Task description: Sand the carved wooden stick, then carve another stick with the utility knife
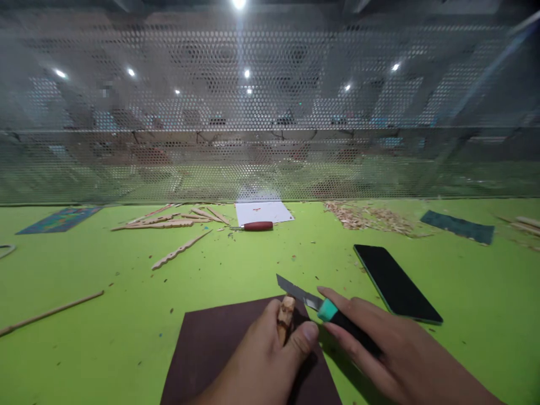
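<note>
My left hand [261, 360] is closed around a short carved wooden stick [286, 318], whose pale tip pokes up between thumb and fingers. My right hand [379, 349] grips a utility knife [333, 315] with a teal and black handle. Its extended blade [293, 289] points left and rests against the top of the stick. Both hands hover over a dark brown sheet [211, 349] lying on the green table [105, 315].
A black phone [396, 284] lies right of the hands. Farther back are a red-handled knife [255, 226], a white paper [264, 212], carved wooden sticks [169, 222], a pile of shavings [371, 216] and a dark green sheet [458, 226]. A perforated metal screen [270, 112] closes the back.
</note>
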`<state>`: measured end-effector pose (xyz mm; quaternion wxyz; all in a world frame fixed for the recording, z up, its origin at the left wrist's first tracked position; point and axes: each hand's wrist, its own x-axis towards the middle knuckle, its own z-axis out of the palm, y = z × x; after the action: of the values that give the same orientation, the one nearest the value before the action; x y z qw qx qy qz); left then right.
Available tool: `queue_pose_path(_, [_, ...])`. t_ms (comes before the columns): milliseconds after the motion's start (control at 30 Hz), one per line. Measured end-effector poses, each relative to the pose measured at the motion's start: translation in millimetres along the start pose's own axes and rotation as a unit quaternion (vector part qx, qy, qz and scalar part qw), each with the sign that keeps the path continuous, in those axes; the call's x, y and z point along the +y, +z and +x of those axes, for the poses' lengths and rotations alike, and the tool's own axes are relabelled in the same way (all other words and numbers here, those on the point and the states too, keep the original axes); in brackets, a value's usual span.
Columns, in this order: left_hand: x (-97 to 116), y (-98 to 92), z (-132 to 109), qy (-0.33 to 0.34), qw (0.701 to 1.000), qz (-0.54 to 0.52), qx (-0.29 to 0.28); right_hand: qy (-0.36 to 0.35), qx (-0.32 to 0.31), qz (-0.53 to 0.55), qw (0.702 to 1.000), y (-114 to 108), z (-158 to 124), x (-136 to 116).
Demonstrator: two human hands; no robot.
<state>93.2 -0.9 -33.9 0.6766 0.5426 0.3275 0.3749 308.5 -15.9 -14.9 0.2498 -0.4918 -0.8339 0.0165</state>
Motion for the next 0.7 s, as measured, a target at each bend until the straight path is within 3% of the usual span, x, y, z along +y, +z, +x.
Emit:
queue_pose_path(167, [5.2, -4.0, -5.6, -0.086, 0.994, 0.062, 0.025, -0.007, -0.063, 0.015, 0.998, -0.9, 1.7, 17.7])
queue_pose_path(333, [-2.6, -6.8, -4.4, -0.144, 0.989, -0.015, -0.033, -0.005, -0.095, 0.031, 0.995, -5.1, 2.3, 19.0])
queue_pose_path(500, [1.3, -3.1, 0.3, -0.07, 0.995, -0.064, -0.007, -0.021, -0.117, 0.073, 0.99, -11.6, 6.5, 10.5])
queue_pose_path(700, [0.8, -3.1, 2.4, -0.035, 0.983, -0.166, -0.069, -0.051, -0.137, 0.128, 0.981, -17.0, 10.3, 0.7])
